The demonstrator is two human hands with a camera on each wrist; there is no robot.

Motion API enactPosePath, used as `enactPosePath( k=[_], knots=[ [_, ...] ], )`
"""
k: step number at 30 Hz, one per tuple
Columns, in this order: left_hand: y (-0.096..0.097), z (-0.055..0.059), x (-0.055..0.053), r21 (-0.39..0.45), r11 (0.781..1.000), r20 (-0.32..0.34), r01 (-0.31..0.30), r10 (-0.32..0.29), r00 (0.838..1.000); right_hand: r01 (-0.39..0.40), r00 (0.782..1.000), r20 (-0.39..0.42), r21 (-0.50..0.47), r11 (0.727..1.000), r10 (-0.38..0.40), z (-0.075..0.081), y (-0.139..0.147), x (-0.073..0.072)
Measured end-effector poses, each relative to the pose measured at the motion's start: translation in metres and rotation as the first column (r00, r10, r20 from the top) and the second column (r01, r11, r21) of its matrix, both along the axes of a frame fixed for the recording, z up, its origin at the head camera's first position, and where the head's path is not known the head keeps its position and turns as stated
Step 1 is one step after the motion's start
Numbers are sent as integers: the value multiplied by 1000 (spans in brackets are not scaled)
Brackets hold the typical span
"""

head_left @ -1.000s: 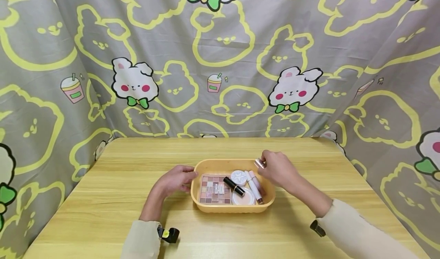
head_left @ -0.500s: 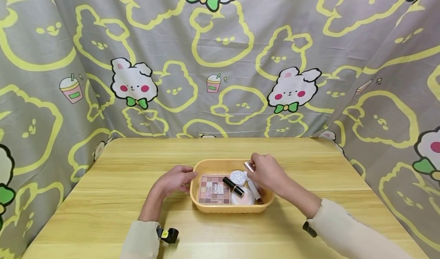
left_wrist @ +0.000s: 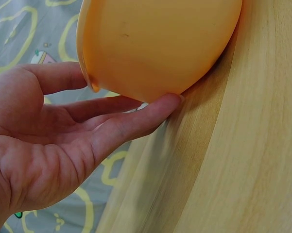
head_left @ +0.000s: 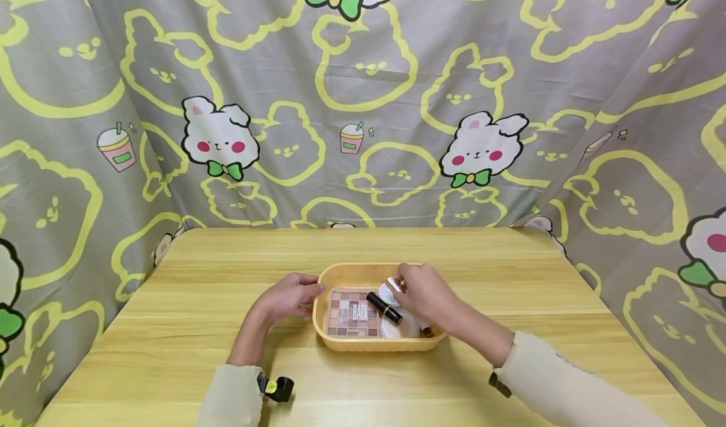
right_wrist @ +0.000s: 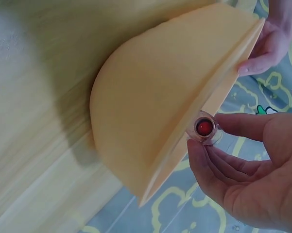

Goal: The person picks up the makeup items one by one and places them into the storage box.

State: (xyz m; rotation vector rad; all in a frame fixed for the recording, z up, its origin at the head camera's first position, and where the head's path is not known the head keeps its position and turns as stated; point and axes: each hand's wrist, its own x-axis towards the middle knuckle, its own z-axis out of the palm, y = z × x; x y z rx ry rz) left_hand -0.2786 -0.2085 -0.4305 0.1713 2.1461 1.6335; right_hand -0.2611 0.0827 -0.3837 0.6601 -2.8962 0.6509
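Note:
A yellow plastic basket (head_left: 380, 345) stands on the table with makeup inside. My left hand (head_left: 289, 298) holds its left end; in the left wrist view the thumb meets the rim and the fingers touch the outer wall. Over the basket's right part, my right hand (head_left: 428, 293) pinches a lipstick (head_left: 395, 284) with a shiny end. Its clear round end, red inside, faces the right wrist view. Below lie an eyeshadow palette (head_left: 351, 323), a black tube (head_left: 383, 307), a round pressed-powder compact (head_left: 399, 326) and a white star-patterned round case (head_left: 386, 293). My right hand hides other tubes.
The wooden table (head_left: 227, 257) extends around the basket on all sides. Behind it and at both sides hangs a grey curtain (head_left: 397, 213) with yellow cartoon outlines. Each wrist carries a black camera mount (head_left: 278, 389).
My right hand has moved left and lower, carrying the lipstick from the basket's right rim to over the white case. The left hand stays at the left end.

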Motion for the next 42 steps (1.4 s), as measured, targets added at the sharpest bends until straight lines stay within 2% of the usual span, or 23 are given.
enactPosePath(
  k=[6,10,19,25,42],
  knots=[
    [0,-1,0,-3,1000,0,-3,3,1000,-70,995,-68,-10,997,69,-6,-9,3],
    [0,-2,0,-4,1000,0,-1,1,1000,-97,993,-70,-10,995,97,-8,-14,5],
    [0,-1,-1,1,1000,-4,4,-4,1000,-103,995,11,-20,994,103,-10,-23,10],
    [0,-1,0,-8,1000,-8,6,-6,1000,-123,992,-6,-30,992,123,-14,-26,13],
    [1,0,1,3,1000,2,-6,6,1000,-102,994,-31,6,995,103,-25,-27,12]
  ],
)
